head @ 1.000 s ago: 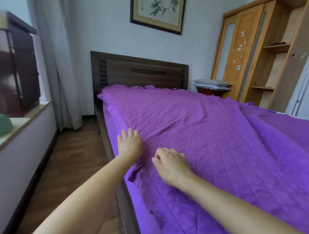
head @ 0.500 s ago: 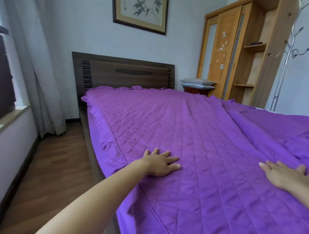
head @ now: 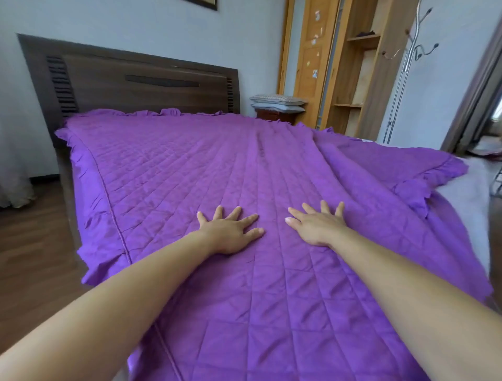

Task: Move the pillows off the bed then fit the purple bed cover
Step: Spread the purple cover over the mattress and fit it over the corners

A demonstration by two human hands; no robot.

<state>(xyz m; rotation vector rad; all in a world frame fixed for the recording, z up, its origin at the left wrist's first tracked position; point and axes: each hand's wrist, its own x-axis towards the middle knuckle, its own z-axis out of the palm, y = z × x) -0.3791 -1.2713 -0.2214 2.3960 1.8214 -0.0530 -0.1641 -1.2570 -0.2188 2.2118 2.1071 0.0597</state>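
I am looking into a bedroom in a home: a bed with a dark wooden headboard is taking up most of my view, wearing a quilted purple bed cover with a frilled edge. Two pillows are sitting stacked on a small nightstand beside the headboard. A tall light-wood wardrobe with open shelves is standing just past it, a metal coat stand is rising further right, a pale curtain is hanging at the left, and wood flooring is running alongside the bed.

Top edge cuts the picture and wardrobe. Near end of cover runs off bottom edge. Cover hides most of nightstand. Wardrobe stickers too small to tell.
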